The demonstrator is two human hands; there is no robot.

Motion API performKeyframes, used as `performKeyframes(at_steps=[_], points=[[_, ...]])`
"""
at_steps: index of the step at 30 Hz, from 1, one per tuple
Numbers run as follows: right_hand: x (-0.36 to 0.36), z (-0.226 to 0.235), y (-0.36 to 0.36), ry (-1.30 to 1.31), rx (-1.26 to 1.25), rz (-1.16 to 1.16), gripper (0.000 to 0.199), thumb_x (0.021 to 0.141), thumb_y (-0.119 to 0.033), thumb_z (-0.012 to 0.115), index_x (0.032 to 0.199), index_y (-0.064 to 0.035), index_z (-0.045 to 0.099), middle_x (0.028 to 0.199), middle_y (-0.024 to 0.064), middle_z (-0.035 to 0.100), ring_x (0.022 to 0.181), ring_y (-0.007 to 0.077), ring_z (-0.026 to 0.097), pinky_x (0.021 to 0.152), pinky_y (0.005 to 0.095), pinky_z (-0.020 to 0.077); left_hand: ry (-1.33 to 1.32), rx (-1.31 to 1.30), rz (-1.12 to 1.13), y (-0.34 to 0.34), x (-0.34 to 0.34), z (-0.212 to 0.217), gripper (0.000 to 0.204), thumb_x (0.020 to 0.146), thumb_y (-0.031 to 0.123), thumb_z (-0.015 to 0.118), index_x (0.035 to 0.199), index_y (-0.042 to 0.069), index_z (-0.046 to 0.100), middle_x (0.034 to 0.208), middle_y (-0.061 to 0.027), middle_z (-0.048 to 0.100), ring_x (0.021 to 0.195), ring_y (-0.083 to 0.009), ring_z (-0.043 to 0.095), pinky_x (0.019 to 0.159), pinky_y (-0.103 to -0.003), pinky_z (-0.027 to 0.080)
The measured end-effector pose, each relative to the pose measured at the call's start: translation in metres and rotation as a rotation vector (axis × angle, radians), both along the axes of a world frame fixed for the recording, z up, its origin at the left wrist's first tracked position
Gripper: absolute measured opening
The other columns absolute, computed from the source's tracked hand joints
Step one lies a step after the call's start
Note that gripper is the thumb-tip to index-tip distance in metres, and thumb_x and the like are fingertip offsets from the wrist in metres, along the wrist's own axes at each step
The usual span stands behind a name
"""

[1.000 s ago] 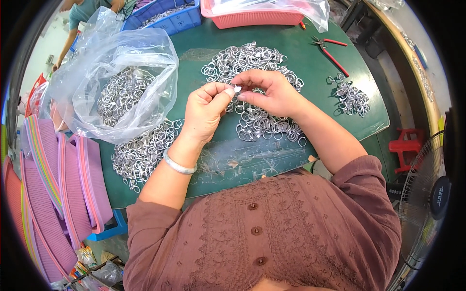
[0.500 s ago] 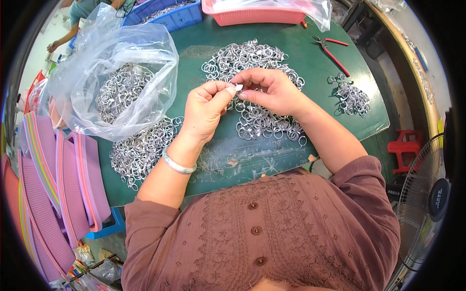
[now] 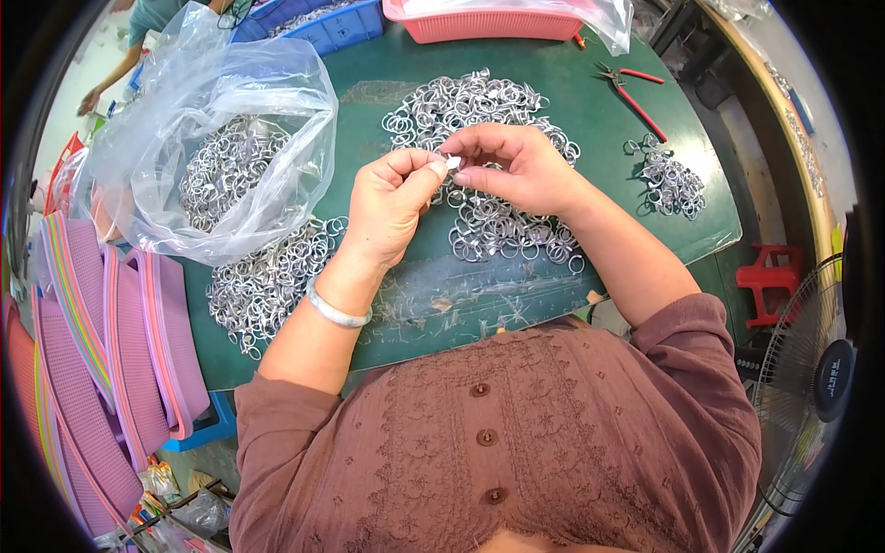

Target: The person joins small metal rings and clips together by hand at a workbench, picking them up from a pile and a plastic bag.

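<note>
Over the middle pile of silvery metal rings (image 3: 475, 97), my two hands meet at one small silvery ring (image 3: 453, 162) with a flat, bright part showing. My left hand (image 3: 389, 203) pinches it between thumb and forefinger. From the other side my right hand (image 3: 525, 170) curls round, its thumb and forefinger closed in on the same piece; the fingertips partly hide it. Another heap of rings (image 3: 263, 290) lies beside my left forearm. More rings (image 3: 230, 175) sit inside a clear plastic bag (image 3: 309, 97) just beyond that heap.
Red-handled pliers (image 3: 643, 111) and a smaller ring pile (image 3: 675, 184) lie at the right of the green table (image 3: 424, 313). A pink basket (image 3: 498, 28) and blue crate (image 3: 332, 32) stand at the back. A fan (image 3: 797, 387) is at right, a co-worker's arm (image 3: 115, 78) far left.
Both hands stay nearly in place, and the small ring between them has turned slightly, showing more of its bright part. The co-worker's hand has shifted a little to the left.
</note>
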State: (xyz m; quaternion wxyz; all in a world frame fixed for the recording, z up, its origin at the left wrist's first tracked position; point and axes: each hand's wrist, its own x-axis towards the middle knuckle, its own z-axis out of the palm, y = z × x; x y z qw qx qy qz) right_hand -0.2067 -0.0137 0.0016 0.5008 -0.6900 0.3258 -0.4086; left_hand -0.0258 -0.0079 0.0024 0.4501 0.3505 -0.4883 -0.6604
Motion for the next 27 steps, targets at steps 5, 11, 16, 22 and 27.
performKeyframes(at_steps=[5, 11, 16, 22, 27], points=[[0.0005, 0.0028, 0.0014, -0.008, -0.025, -0.023, 0.027, 0.077, -0.001, 0.062, 0.103, -0.001, 0.057, 0.089, 0.0004, 0.056, 0.079, 0.0066, 0.05, 0.072, 0.0214, 0.0438, -0.008, 0.014, 0.004, -0.0004, 0.0009, -0.0003, 0.007, 0.082, 0.011, 0.059, 0.083, 0.004, 0.062, 0.064, 0.0066, 0.051, 0.054, 0.0001, 0.038, 0.048, -0.016, 0.03], [0.0017, -0.0007, 0.0006, -0.028, -0.117, -0.069, 0.024, 0.075, -0.003, 0.064, 0.098, -0.0002, 0.058, 0.08, 0.002, 0.058, 0.074, 0.0076, 0.054, 0.068, 0.0219, 0.046, -0.011, 0.002, 0.013, -0.0002, -0.0004, -0.0006, 0.007, 0.082, 0.01, 0.059, 0.083, 0.003, 0.062, 0.064, 0.0064, 0.051, 0.053, 0.0, 0.038, 0.048, -0.016, 0.03], [0.0015, 0.0009, 0.0006, -0.005, -0.151, -0.075, 0.024, 0.075, -0.002, 0.064, 0.098, -0.0006, 0.058, 0.079, 0.0017, 0.058, 0.073, 0.0076, 0.053, 0.066, 0.0217, 0.0455, -0.007, 0.014, 0.006, -0.0012, 0.0002, -0.002, 0.007, 0.082, 0.009, 0.058, 0.083, 0.003, 0.061, 0.064, 0.0067, 0.05, 0.053, -0.0001, 0.037, 0.048, -0.016, 0.029], [0.0013, 0.001, 0.0001, 0.026, -0.198, -0.09, 0.024, 0.074, -0.002, 0.064, 0.097, -0.0015, 0.059, 0.078, 0.0016, 0.057, 0.071, 0.0077, 0.053, 0.065, 0.0216, 0.0451, -0.014, 0.022, 0.001, -0.0025, 0.001, -0.0034, 0.008, 0.082, 0.01, 0.059, 0.084, 0.003, 0.061, 0.063, 0.0073, 0.049, 0.053, 0.0, 0.037, 0.048, -0.016, 0.029], [0.0012, 0.0006, -0.0002, 0.03, -0.223, -0.097, 0.024, 0.074, -0.003, 0.064, 0.097, -0.0016, 0.059, 0.077, 0.002, 0.057, 0.07, 0.008, 0.053, 0.064, 0.0219, 0.0452, -0.025, 0.02, 0.0, -0.0017, 0.0011, -0.0017, 0.008, 0.082, 0.011, 0.058, 0.084, 0.004, 0.061, 0.063, 0.0073, 0.049, 0.053, 0.0, 0.037, 0.048, -0.016, 0.029]])
